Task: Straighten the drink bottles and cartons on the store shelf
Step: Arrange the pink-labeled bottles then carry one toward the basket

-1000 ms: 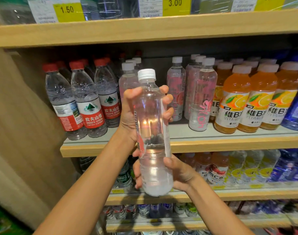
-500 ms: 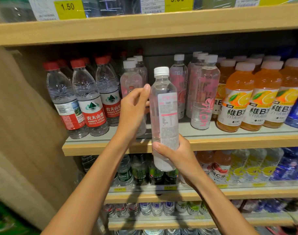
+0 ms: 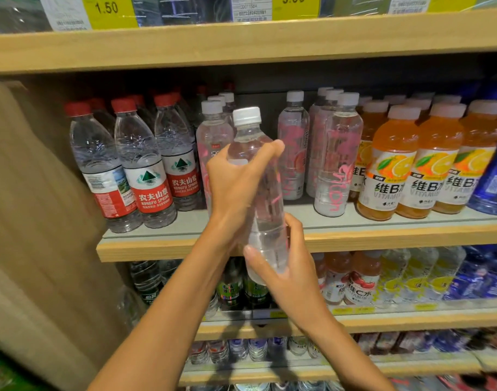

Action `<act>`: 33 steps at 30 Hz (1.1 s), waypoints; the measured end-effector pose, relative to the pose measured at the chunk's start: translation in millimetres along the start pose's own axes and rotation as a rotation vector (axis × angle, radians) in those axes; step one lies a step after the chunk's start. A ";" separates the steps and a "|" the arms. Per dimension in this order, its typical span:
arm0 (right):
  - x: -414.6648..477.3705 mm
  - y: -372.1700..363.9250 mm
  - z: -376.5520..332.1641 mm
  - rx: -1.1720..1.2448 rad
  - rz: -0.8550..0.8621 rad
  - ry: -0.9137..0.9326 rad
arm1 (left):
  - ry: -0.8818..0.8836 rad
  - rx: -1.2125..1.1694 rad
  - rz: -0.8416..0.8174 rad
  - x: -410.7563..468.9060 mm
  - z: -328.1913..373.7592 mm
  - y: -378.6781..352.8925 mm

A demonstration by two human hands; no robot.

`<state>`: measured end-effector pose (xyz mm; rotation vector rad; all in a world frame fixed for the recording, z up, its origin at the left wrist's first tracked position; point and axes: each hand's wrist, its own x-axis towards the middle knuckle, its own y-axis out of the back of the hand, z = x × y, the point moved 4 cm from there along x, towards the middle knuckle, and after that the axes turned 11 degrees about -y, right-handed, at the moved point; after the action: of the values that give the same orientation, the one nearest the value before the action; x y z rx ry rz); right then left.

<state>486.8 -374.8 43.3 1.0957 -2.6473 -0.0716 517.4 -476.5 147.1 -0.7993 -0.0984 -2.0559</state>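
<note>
A clear bottle with a white cap and pink print (image 3: 265, 210) is held upright in front of the middle shelf (image 3: 382, 238). My left hand (image 3: 236, 182) grips its upper body, fingers curled round the shoulder. My right hand (image 3: 286, 275) grips its base from below and the right. Behind it stand more clear pink-printed bottles (image 3: 337, 156), with a gap on the shelf between them.
Red-capped water bottles (image 3: 145, 165) fill the shelf's left end, orange vitamin drinks (image 3: 388, 167) and a blue bottle (image 3: 492, 179) the right. A wooden shelf (image 3: 241, 43) with price tags hangs above. Lower shelves (image 3: 411, 317) hold more drinks. A beige side panel (image 3: 29, 221) stands at left.
My left hand has closed round the bottle's upper part, where before it only touched its side. The bottle has turned, so its white back label no longer faces me.
</note>
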 end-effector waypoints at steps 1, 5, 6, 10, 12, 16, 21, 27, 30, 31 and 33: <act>1.9 4.2 -0.6 0.089 -0.103 -0.036 | 0.069 -0.082 -0.049 2.2 -3.3 2.5; 8.2 13.5 -3.3 0.281 -0.502 -0.235 | 0.320 -0.500 -0.379 7.6 -11.2 1.3; 8.8 13.3 -4.5 0.274 -0.570 -0.247 | 0.358 -0.604 -0.469 6.9 -10.7 -2.0; 9.6 8.2 -13.5 0.296 -0.591 -0.234 | 0.416 -0.830 -0.661 5.6 -13.0 -9.1; 11.9 5.6 -14.3 0.240 -0.452 -0.215 | 0.436 -0.853 -0.690 4.7 -15.7 -9.5; 12.1 3.9 -9.8 0.180 -0.261 -0.162 | 0.394 -0.678 -0.658 5.2 -23.7 -3.7; 24.2 21.5 -0.8 0.113 -0.116 -0.060 | 0.213 -0.142 -0.445 6.4 -35.3 26.5; 64.1 48.8 6.0 0.014 0.204 0.054 | -0.735 0.837 -0.331 -21.9 -43.8 79.0; 81.2 53.2 17.7 -0.044 0.317 0.046 | -0.966 1.091 -0.404 -32.5 -66.1 104.1; 84.2 52.8 20.8 -0.057 0.350 0.044 | -1.005 1.167 -0.440 -32.9 -75.2 111.4; 87.9 51.3 24.6 -0.076 0.416 0.060 | -1.028 1.270 -0.489 -30.1 -92.1 125.0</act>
<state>385.6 -401.2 47.8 0.4995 -2.7323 -0.0547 579.6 -561.6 29.2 -0.8824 -2.0554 -1.2737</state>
